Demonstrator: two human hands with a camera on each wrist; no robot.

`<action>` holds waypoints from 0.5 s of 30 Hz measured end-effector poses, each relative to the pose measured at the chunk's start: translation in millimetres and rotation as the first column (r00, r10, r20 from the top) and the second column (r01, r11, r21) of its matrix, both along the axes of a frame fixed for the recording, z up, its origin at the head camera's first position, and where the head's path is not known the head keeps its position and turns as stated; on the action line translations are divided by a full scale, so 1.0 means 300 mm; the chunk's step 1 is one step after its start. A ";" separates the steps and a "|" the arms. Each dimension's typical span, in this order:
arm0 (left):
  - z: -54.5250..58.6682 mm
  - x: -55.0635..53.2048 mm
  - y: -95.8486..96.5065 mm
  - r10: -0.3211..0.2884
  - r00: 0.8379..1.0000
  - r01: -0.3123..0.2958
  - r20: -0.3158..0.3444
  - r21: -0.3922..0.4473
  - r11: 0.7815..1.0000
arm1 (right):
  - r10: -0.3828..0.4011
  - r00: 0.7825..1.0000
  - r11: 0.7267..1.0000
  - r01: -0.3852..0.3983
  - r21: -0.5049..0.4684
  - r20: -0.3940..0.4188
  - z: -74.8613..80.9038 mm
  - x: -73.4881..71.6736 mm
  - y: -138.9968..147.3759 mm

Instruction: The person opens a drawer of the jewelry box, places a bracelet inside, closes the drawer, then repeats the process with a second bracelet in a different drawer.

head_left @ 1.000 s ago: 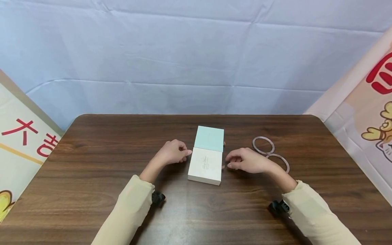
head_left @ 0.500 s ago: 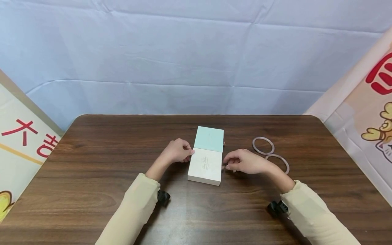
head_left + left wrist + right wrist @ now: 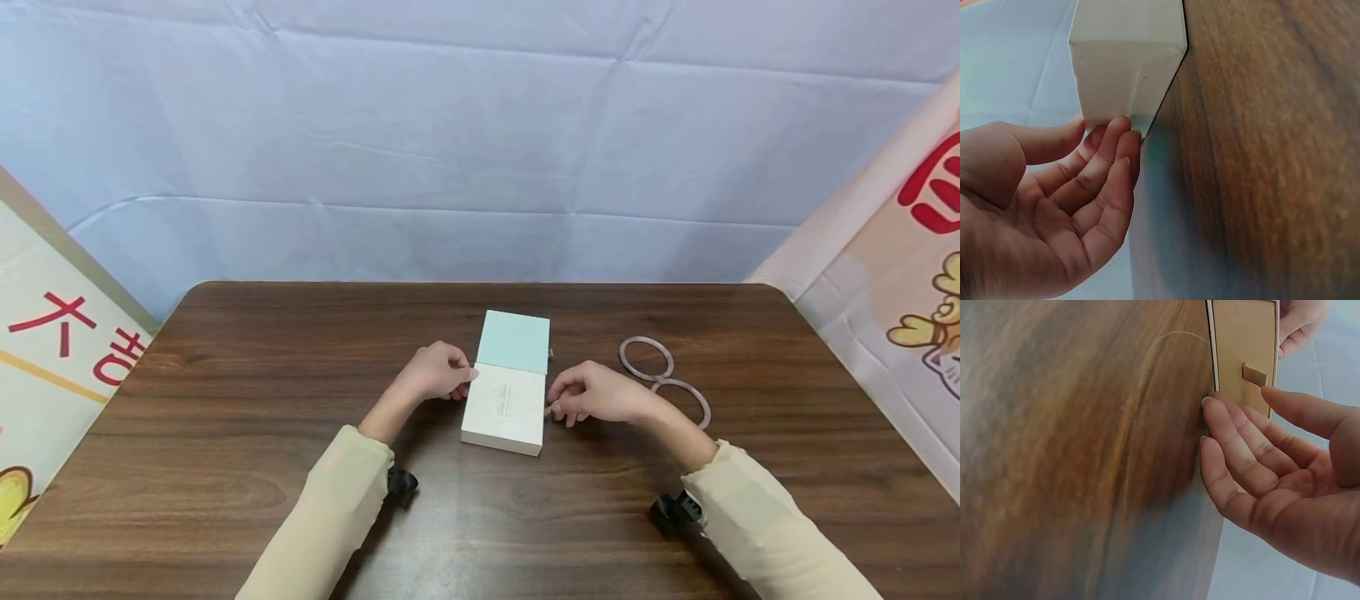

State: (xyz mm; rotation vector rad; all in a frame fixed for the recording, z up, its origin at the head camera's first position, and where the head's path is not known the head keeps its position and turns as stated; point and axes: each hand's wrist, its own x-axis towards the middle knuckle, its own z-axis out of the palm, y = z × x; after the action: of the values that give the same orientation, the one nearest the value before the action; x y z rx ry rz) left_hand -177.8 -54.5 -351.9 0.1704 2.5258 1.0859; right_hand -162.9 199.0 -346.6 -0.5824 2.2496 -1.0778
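Observation:
A white drawer box (image 3: 504, 408) with printed lettering lies on the table, its far end against a mint-green box (image 3: 513, 340). At its left side is my left hand (image 3: 441, 372), with the thumb at the top edge and curled fingers against the wall, as the left wrist view (image 3: 1125, 81) of the white box confirms. My right hand (image 3: 596, 393) is at the opposite side. There, a small ribbon pull tab (image 3: 1255, 375) sticks out of the tan drawer front (image 3: 1244, 337), and my right thumb and forefinger meet at its end.
Two pale lilac rings, a far one (image 3: 647, 358) and a nearer one (image 3: 693, 398), lie beside my right wrist. Another ribbon tab (image 3: 551, 353) projects from the mint box. The brown wooden table (image 3: 300, 333) ends at a pale hanging cloth (image 3: 480, 167).
My left hand has shifted right onto the white box's edge. The right hand has moved slightly left, and its fingers have closed at the ribbon tab. The boxes and rings stay put.

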 end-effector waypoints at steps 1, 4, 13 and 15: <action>0.000 0.000 0.000 0.001 1.000 -0.001 0.000 0.000 1.000 | -0.004 1.000 1.000 0.004 -0.010 0.010 0.000 -0.001 -0.001; 0.002 0.002 0.001 0.001 1.000 -0.001 0.003 -0.002 1.000 | -0.013 0.999 0.999 0.014 -0.031 0.036 -0.001 -0.003 -0.005; 0.003 0.003 -0.001 -0.003 1.000 0.003 0.016 0.000 1.000 | -0.034 0.997 0.999 0.036 -0.036 0.073 -0.013 -0.007 -0.015; 0.003 0.004 -0.001 0.000 1.000 -0.001 0.021 0.004 1.000 | -0.017 0.998 0.999 0.020 -0.040 0.064 -0.015 -0.009 -0.015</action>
State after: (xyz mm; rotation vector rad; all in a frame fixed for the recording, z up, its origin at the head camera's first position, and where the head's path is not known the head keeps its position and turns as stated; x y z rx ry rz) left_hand -176.8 -54.9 -351.1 0.1585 2.5055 1.0867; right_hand -165.5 194.4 -351.0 -0.5371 2.1864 -1.1384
